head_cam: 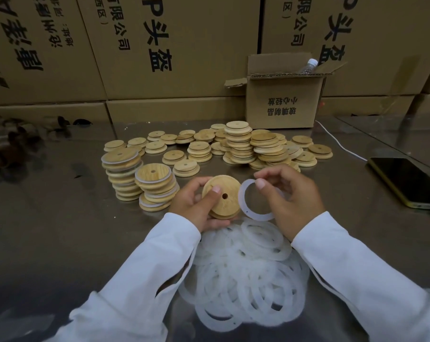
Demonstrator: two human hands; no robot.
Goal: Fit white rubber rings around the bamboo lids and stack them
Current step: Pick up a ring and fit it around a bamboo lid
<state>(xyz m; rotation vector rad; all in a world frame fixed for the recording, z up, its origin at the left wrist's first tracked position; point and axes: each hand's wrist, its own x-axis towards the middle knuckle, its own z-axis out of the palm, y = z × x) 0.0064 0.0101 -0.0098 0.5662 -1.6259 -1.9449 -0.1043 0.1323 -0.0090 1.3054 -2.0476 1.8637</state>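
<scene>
— What fills your view, biggest first?

— I see a wall of printed cartons [184, 45] along the far edge of the steel surface [61, 218]. A small open box [283, 104] stands against them toward the far right, with a clear bottle [307, 66] poking out of it.

— And the work pieces?

— A loose pile of white rubber rings [246, 280] lies at the near edge, between my two white sleeves. Bare bamboo lids [241, 144] sit in low stacks and singles across the middle toward the far edge. Left of centre I see two leaning stacks of ringed lids [125, 174], side by side, white showing at their rims.

— Anything on the right?

— A dark phone [406, 181] lies flat near the right edge, with a white cable [339, 144] trailing behind it toward the box.

— Now the hands.

— My left grip [199, 206] is closed round one lid [230, 186], fingers curled under it and the thumb pressed on its top face beside the centre hole. It is held above the far rim of the ring pile. My right grip [290, 196] pinches a single ring [242, 196] between thumb and forefinger at its upper arc. That ring hangs tilted just beside the lid's right rim. I cannot tell whether the two touch.
</scene>
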